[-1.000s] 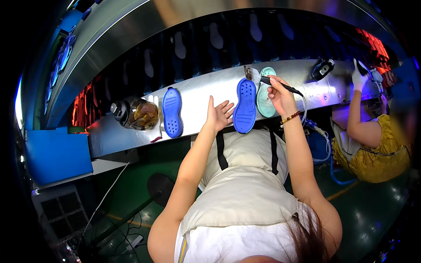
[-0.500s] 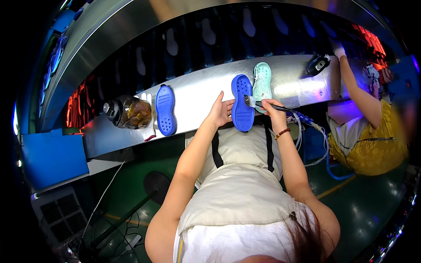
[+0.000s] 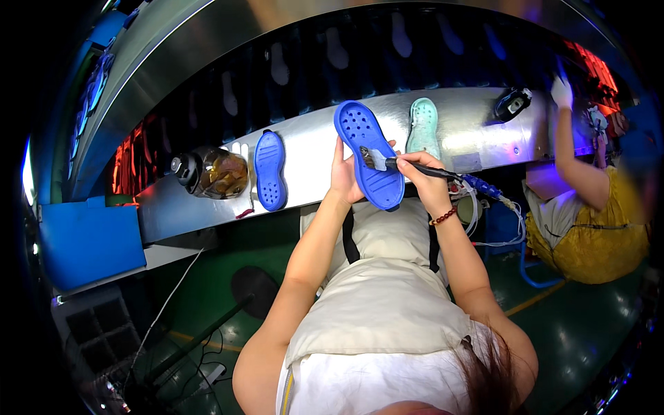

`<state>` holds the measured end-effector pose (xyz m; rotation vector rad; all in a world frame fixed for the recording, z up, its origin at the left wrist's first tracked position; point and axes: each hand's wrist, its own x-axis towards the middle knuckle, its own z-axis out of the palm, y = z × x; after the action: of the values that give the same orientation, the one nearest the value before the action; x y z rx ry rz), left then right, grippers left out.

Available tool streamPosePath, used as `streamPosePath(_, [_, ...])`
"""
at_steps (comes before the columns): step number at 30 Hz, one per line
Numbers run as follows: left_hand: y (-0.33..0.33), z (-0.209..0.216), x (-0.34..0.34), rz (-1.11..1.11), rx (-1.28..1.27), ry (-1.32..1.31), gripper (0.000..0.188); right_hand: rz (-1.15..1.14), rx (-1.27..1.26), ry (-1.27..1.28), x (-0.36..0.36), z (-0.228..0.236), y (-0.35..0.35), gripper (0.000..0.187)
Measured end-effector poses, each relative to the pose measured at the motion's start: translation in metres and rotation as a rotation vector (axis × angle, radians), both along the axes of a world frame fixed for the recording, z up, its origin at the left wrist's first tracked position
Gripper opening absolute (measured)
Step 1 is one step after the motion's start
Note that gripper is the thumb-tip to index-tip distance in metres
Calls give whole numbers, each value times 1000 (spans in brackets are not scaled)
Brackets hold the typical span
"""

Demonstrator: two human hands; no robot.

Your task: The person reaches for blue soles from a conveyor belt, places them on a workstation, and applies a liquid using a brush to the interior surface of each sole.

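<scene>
Right hand (image 3: pixel 430 188) pinched around brush (image 3: pixel 377 162) | left hand (image 3: pixel 345 181) seems curled under blue sole (image 3: pixel 383 184), fingers partly hidden | sole by bench's (image 3: pixel 310 155) near edge, probably light, bendy; hold its sides | mint sole (image 3: pixel 423 128) farther right

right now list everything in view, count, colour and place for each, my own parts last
held sole: 1, blue, in left hand
brush: 1, black handle, in right hand, bristles at held sole
flat sole: 1, blue, bench left
mint sole: 1, mint green, bench, right of held sole
jug: 1, clear with brown contents, bench left end
black item: 1, black, bench right
bench: 1, silver, across the middle
co-worker: 1, yellow clothing, far right
panel: 1, blue, far left
floor: 1, green, below
apron: 1, cream, on torso
left hand: 1, bare, under held sole
right hand: 1, bare, on brush
</scene>
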<state>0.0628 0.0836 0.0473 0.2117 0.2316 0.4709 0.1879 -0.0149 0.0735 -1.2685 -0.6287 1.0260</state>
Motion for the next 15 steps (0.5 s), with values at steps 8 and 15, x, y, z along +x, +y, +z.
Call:
streamPosePath(8, [7, 25, -5, 350, 211, 240, 81, 75, 366, -818, -24, 53, 6, 10])
streamPosePath(15, [16, 48, -32, 318, 175, 14, 82, 577, 337, -704, 3, 83, -7, 15])
